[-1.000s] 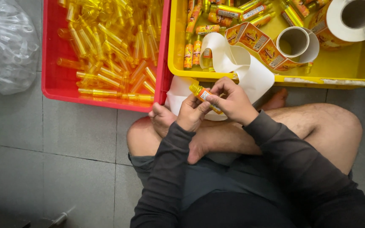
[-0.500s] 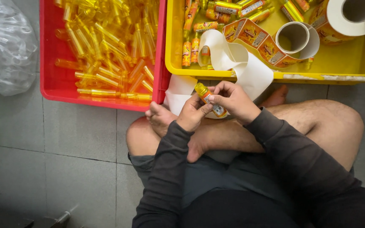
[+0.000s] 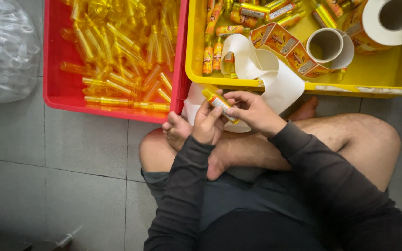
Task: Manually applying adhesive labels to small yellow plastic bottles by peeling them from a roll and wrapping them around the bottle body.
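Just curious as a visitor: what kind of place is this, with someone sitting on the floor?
Probably a small packing workshop, worked by hand on a tiled floor. A red crate holds bare yellow bottles, a yellow crate holds label rolls, and both hands hold one bottle.

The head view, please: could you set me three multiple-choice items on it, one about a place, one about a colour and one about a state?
1. Where does the red crate stand relative to the yellow crate?
A. To its left
B. To its right
C. Stacked on it

2. What colour are the person's sleeves?
A. White
B. Dark grey
C. Red

3. How is the small bottle held?
A. Lying loose on the floor
B. By the left hand alone
C. Between both hands

Answers:
1 A: the red crate fills the upper left and the yellow one sits right of it.
2 B: both forearms are covered in dark grey cloth.
3 C: the left hand and the right hand both grip the bottle.
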